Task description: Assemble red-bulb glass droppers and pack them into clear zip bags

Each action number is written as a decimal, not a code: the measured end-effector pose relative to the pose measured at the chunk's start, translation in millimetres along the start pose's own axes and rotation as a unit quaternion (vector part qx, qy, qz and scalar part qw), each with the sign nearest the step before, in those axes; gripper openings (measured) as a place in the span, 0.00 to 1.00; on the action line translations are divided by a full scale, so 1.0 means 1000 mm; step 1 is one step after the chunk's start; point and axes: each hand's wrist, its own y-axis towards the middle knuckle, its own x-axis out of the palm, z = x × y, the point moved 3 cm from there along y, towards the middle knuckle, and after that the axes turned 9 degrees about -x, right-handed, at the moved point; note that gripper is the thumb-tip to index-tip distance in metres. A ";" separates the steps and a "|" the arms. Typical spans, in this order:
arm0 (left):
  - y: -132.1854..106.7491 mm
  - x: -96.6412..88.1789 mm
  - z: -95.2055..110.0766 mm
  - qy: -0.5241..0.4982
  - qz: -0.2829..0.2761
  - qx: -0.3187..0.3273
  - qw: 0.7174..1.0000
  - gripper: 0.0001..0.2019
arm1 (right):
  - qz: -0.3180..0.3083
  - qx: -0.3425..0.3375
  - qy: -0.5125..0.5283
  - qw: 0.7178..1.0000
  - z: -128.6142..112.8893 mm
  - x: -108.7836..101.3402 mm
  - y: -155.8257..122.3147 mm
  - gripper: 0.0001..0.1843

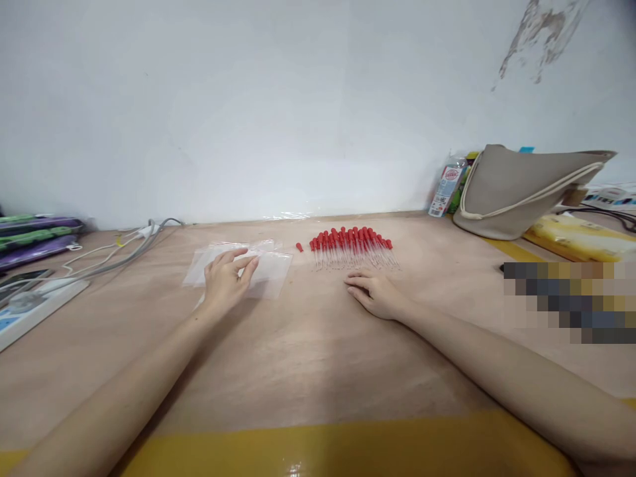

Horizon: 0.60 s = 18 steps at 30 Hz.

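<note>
Clear plastic bags [275, 275] lie flat and overlapping on the table, left of the middle. Just above them is my left hand [228, 275], its fingers loosely curved and apart, with nothing visible in it. Many droppers [350, 245], thin clear tubes with red bulbs, lie side by side in a row, bulbs toward the wall. A single red bulb [299, 247] sits to their left, apart from the row. My right hand [376, 293] rests on the table in front of the tubes, fingers stretched out and holding nothing visible.
A power strip [44, 308] with cables and purple-green packages [40, 238] occupies the left side. Toward the right back stand a bottle [446, 189] and a grey bag [521, 192], beside a yellow packet [581, 235]. A white wall [298, 106] closes off the back.
</note>
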 end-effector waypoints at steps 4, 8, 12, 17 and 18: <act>-0.009 -0.015 0.025 -0.100 -0.009 0.178 0.979 0.11 | 0.003 -0.002 0.004 1.000 0.000 0.000 0.000 0.15; -0.046 -0.011 0.065 -0.160 -0.163 0.300 0.926 0.12 | 0.008 -0.005 0.008 1.000 0.000 0.000 0.000 0.15; -0.073 -0.004 0.090 -0.173 -0.266 0.301 0.899 0.16 | 0.010 -0.001 0.009 1.000 0.001 0.001 0.000 0.15; -0.066 0.002 0.081 -0.131 -0.344 0.228 0.901 0.24 | 0.015 0.007 0.029 0.999 -0.002 -0.002 0.000 0.14; -0.065 0.003 0.077 -0.124 -0.357 0.227 0.898 0.25 | 0.019 0.006 0.039 0.999 -0.004 -0.003 0.000 0.13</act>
